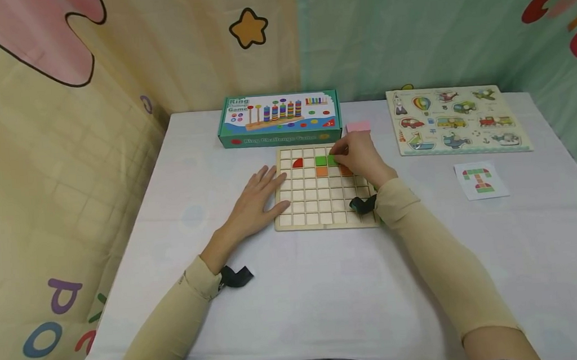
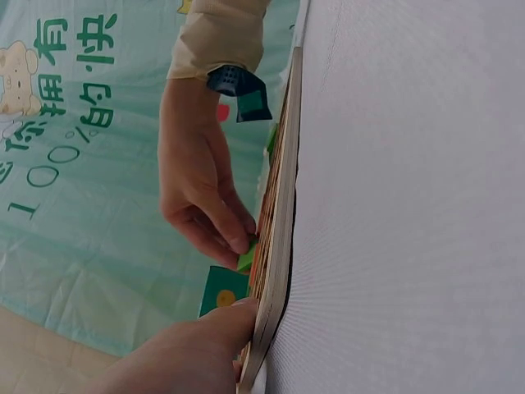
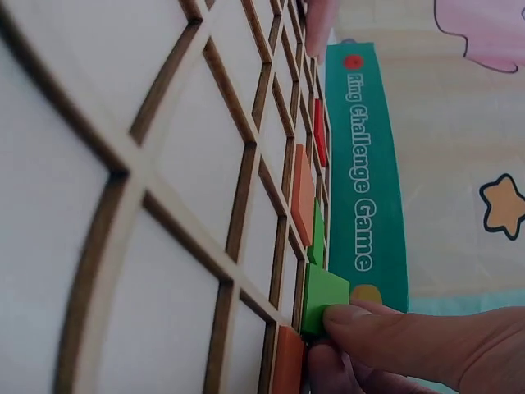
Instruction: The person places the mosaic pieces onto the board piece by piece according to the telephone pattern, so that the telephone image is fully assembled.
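A wooden grid board (image 1: 317, 227) lies flat on the white table. My right hand (image 1: 360, 156) is over its far right part, thumb and fingers pinching a green square tile (image 3: 326, 297) that stands tilted at a cell. Beside it another green tile (image 1: 321, 160) sits in the grid, with an orange tile (image 1: 322, 171) in the cell nearer me. A second orange tile (image 1: 346, 171) is partly covered by my right hand. Further left lies a red rounded tile (image 1: 298, 163). My left hand (image 1: 253, 204) rests on the board's left edge, fingers spread.
A Ring Challenge Game box (image 1: 280, 139) stands behind the board, with a pink piece (image 1: 358, 126) to its right. At the back right is a vehicle puzzle board (image 1: 458, 116). A white pattern card (image 1: 481, 180) lies in front of it. Printed curtains hang behind the table.
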Demonstrator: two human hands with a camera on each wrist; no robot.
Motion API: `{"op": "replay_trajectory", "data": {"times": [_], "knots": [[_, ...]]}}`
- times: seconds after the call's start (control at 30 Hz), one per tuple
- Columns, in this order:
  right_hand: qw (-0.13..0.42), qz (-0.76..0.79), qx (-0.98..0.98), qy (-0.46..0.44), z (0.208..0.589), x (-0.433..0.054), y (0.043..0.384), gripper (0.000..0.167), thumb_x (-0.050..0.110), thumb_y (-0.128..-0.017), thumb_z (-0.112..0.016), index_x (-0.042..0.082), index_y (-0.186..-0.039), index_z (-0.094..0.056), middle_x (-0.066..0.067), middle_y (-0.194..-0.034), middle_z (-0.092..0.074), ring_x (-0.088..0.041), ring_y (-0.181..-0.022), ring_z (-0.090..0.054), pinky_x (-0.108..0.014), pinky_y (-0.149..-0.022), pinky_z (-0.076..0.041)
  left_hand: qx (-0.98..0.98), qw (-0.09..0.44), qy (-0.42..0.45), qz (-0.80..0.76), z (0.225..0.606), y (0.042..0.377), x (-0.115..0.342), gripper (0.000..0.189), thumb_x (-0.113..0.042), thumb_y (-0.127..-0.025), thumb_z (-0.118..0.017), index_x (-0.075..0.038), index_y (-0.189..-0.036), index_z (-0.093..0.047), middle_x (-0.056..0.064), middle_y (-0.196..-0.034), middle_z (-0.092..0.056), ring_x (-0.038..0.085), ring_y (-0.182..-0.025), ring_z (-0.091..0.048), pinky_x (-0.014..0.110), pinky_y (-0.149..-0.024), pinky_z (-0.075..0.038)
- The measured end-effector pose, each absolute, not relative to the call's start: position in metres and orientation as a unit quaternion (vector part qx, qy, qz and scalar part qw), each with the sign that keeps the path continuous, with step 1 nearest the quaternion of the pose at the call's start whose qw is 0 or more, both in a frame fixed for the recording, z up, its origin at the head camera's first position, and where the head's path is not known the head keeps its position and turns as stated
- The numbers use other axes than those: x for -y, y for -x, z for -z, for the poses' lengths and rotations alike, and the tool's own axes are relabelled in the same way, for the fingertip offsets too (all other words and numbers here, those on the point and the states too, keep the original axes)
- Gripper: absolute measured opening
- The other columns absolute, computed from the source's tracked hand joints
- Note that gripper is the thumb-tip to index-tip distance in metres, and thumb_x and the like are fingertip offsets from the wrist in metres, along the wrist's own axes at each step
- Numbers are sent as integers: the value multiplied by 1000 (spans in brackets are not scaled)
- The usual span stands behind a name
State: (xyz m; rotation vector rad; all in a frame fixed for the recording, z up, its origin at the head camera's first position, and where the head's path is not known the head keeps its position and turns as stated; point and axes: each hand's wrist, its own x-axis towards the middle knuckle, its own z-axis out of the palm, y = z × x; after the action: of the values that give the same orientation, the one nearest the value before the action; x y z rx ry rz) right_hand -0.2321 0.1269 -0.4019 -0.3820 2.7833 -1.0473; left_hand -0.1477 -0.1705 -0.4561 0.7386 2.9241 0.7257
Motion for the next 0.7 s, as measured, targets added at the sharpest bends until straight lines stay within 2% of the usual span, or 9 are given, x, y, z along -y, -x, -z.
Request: {"op": "replay_trajectory", "data": {"times": [0.17,0.37,0.57,0.7], "knots": [[66,341,-928,132,405,-129,228,24,2,-97,-70,-2,-120,-77,-23,-108,-75,-34,-99,-68,-47,-88,-58,-942,19,-239,-233,456,148,171,73,-48,-103,-62,-16,-165,-38,10,-175,-24,30,-165,-11,48,-135,-7],[49,321,-933,155,410,-133,220,34,0,-95,-66,-4,-128,-73,-24,-119,-73,-35,-104,-68,-49,-95,-56,-943,22,-239,-230,457,147,170,73,-48,-104,-61,-17,-165,-37,9,-176,-23,29,-165,-10,48,-135,-7],[38,318,-930,179,412,-134,215,28,2,-96,-70,-2,-123,-75,-21,-117,-70,-34,-98,-66,-47,-88,-55,-943,20,-241,-230,457,147,170,73,-47,-104,-61,-16,-165,-37,10,-176,-23,31,-165,-11,50,-135,-8],[47,326,-926,182,406,-143,216,27,4,-98,-70,0,-124,-76,-21,-120,-72,-35,-103,-69,-50,-89,-57,-943,16,-240,-228,458,148,171,73,-48,-104,-60,-16,-165,-37,10,-175,-23,31,-165,-11,49,-135,-8]]}}
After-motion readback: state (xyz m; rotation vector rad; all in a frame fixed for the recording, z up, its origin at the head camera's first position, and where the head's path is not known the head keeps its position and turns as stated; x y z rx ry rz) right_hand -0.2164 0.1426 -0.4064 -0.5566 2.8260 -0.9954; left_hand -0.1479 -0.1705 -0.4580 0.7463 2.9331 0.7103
